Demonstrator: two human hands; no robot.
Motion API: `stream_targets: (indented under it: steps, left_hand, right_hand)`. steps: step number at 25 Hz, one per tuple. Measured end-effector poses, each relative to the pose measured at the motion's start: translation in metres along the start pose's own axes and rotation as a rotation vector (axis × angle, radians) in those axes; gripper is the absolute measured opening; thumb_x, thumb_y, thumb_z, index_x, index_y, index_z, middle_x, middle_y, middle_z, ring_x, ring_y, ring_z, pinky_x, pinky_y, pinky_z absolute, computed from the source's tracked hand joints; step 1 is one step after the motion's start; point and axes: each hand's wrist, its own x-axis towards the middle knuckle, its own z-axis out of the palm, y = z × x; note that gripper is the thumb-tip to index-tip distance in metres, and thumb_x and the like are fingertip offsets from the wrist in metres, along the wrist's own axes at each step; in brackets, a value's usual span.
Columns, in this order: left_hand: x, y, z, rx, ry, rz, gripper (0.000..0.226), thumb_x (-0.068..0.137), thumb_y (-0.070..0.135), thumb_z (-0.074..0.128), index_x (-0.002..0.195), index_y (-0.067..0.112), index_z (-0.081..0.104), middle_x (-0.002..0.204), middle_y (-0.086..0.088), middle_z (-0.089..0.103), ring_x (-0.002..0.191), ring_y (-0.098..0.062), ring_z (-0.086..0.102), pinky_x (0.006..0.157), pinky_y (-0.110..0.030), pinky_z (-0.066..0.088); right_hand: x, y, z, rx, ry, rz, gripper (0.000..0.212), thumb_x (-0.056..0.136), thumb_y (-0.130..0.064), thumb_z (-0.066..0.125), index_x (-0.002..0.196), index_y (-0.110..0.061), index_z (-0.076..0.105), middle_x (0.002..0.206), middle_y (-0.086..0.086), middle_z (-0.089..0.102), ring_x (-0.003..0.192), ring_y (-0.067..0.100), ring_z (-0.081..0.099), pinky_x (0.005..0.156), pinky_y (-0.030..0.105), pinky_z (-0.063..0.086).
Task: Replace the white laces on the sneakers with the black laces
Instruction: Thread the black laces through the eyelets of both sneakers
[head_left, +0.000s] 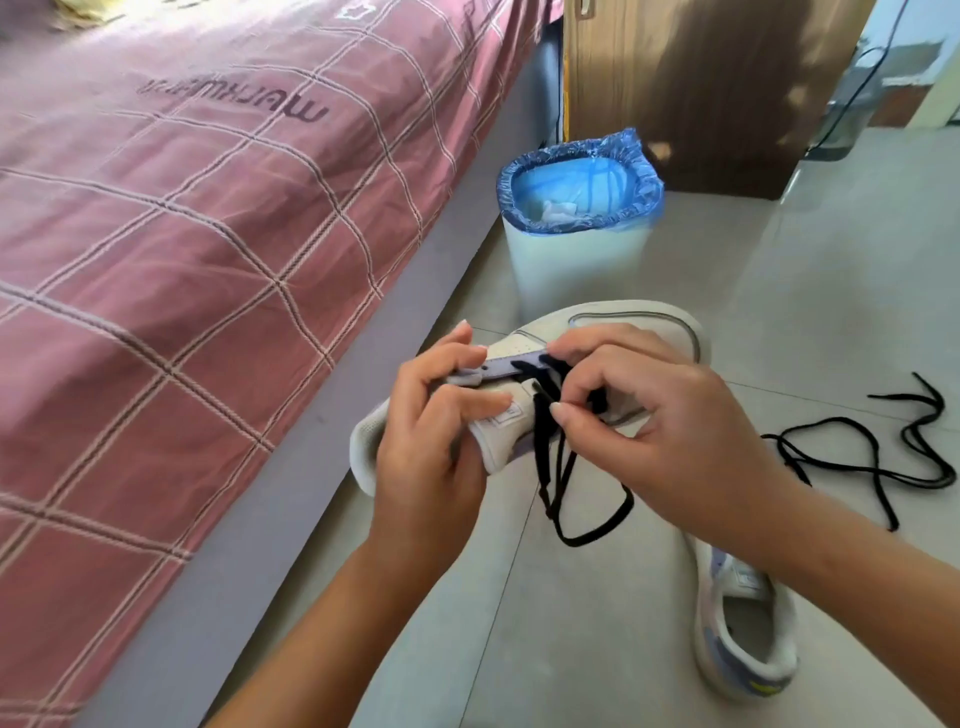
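I hold a white sneaker (636, 325) with lilac trim in the air above the floor, toe pointing away. My left hand (431, 431) grips its tongue and heel side. My right hand (639, 415) pinches a black lace (550, 457) at the eyelets; its loose ends hang down in a loop below the shoe. A second white sneaker (748, 634) lies on the floor under my right forearm, partly hidden. Another black lace (883, 457) lies loose on the tiles to the right. No white lace is in view.
A bed with a pink checked cover (182, 260) runs along the left. A white bin with a blue liner (579, 228) stands just beyond the held shoe. A wooden cabinet (701, 88) stands at the back. Grey tiled floor (831, 286) spreads to the right.
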Motion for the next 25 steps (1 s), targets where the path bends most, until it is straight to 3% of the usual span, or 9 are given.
stream_targets:
  steps: [4,9,12,15,19,25]
  left_hand:
    - [0.01,0.0,-0.009,-0.064,0.091,0.14,0.03,0.075,-0.01,0.066,0.09,0.012,0.051,0.109,-0.013,0.043,0.12,-0.037,0.047,0.102,-0.043,0.041]
    - [0.016,0.009,-0.013,-0.004,0.099,0.179,0.043,0.065,-0.014,0.072,0.091,0.014,0.051,0.111,-0.014,0.042,0.118,-0.043,0.047,0.103,-0.038,0.038]
    - [0.017,0.016,-0.015,0.013,0.09,0.174,0.039,0.07,-0.01,0.072,0.093,0.014,0.052,0.112,-0.014,0.042,0.116,-0.044,0.048,0.104,-0.034,0.038]
    - [0.018,0.022,-0.013,-0.116,0.079,-0.007,0.034,0.073,0.001,0.07,0.1,0.013,0.053,0.114,-0.002,0.052,0.118,-0.023,0.052,0.099,-0.021,0.041]
    - [0.015,0.019,-0.012,0.033,0.096,0.185,0.037,0.071,-0.009,0.071,0.092,0.014,0.052,0.112,-0.014,0.042,0.118,-0.04,0.045,0.105,-0.031,0.037]
    - [0.011,0.019,-0.005,-0.133,0.119,0.048,0.034,0.076,-0.015,0.058,0.092,0.014,0.05,0.107,-0.005,0.058,0.12,-0.031,0.051,0.101,-0.039,0.039]
  right_hand:
    - [0.004,-0.009,-0.017,0.028,-0.059,-0.182,0.011,0.082,-0.012,0.064,0.073,-0.005,0.062,0.113,-0.001,0.062,0.107,0.007,0.057,0.09,0.017,0.042]
    - [0.005,-0.018,-0.018,-0.041,-0.006,-0.258,0.018,0.084,-0.017,0.059,0.071,-0.004,0.064,0.111,0.001,0.061,0.103,0.012,0.056,0.091,0.018,0.04]
    - [0.004,-0.021,-0.02,-0.061,-0.04,-0.228,0.018,0.083,-0.02,0.059,0.07,-0.008,0.064,0.111,-0.003,0.06,0.102,0.013,0.055,0.09,0.017,0.038]
    - [0.004,-0.024,-0.026,-0.078,-0.141,-0.132,0.014,0.079,-0.023,0.066,0.069,-0.014,0.063,0.113,-0.01,0.055,0.105,0.01,0.053,0.09,0.014,0.036]
    - [0.006,-0.029,-0.033,-0.047,-0.221,-0.056,0.01,0.077,-0.022,0.064,0.068,-0.017,0.064,0.111,-0.012,0.052,0.106,0.006,0.051,0.088,0.01,0.035]
    - [0.004,-0.035,-0.033,-0.09,-0.087,-0.111,0.01,0.079,-0.013,0.063,0.069,-0.011,0.063,0.105,-0.003,0.054,0.095,0.011,0.054,0.084,0.017,0.039]
